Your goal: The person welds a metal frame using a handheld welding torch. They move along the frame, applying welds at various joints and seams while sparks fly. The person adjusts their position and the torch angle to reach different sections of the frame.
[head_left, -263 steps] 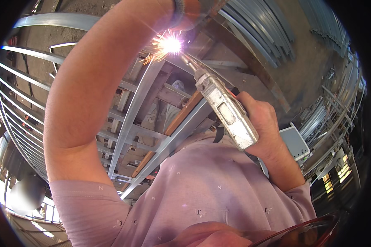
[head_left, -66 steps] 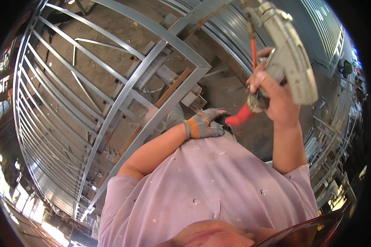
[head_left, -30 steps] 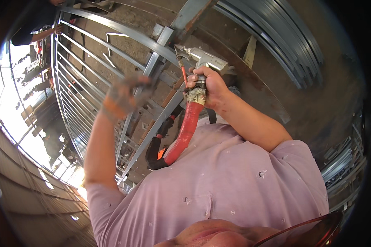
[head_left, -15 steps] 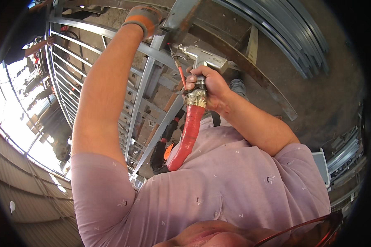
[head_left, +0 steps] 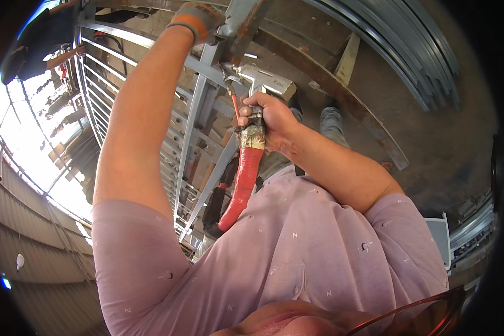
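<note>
My right hand [head_left: 269, 115] is wrapped round the grip of a silver welding gun [head_left: 271, 82]. The gun's thin nozzle points left at a joint of the metal frame [head_left: 198, 101]. From the grip a thick red-sleeved hose [head_left: 246, 176] runs down against my shirt, and a thin orange-red line runs beside the nozzle. At the top, my left hand [head_left: 199, 22], in a grey and orange glove, is closed on the frame near a wide steel beam [head_left: 242, 25]. Its fingertips are hidden, so the exact piece under them cannot be made out.
Barred railing [head_left: 102, 73] stretches along the left. A rusty beam [head_left: 341, 84] crosses toward the right, with curved-looking stacked steel profiles [head_left: 409, 50] beyond it. Another person [head_left: 45, 45] in dark clothing is at the upper left, a hand on the railing.
My right hand and the welding gun have shifted a little left, the nozzle now nearer the frame joint. My left hand stays at the frame. The view has tilted slightly.
</note>
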The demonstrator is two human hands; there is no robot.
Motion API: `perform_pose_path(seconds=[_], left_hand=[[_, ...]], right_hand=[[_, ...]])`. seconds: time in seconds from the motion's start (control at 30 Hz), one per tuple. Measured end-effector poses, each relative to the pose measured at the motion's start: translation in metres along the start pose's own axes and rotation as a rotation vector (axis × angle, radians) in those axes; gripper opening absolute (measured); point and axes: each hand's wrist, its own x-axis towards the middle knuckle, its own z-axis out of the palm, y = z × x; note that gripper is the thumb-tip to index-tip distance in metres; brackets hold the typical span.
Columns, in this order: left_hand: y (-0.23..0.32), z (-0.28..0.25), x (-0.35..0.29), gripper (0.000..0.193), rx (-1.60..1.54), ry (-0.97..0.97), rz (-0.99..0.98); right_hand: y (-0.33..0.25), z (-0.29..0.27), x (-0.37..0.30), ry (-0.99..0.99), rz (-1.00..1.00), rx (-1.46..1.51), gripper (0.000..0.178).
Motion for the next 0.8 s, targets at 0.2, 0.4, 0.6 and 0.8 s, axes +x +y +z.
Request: perform_pose_path(seconds=[0.2, 0.4, 0.6, 0.8], left_hand=[[0.001, 0.007, 0.008, 0.028, 0.124, -0.009, 0.061], [0.009, -0.020, -0.001, 0.033, 0.032, 0.007, 0.011], [0.009, -0.018, -0.009, 0.024, 0.052, 0.006, 0.129], [0.011, -0.013, -0.001, 0.026, 0.055, -0.054, 0.126]], right_hand=[[-0.003, 0.002, 0.000, -0.023, 0.050, 0.047, 0.015], [-0.009, 0.008, -0.004, -0.008, 0.094, 0.063, 0.015], [-0.009, 0.010, -0.004, 0.026, 0.090, 0.060, 0.013], [-0.010, 0.018, -0.008, 0.075, 0.110, 0.059, 0.010]])
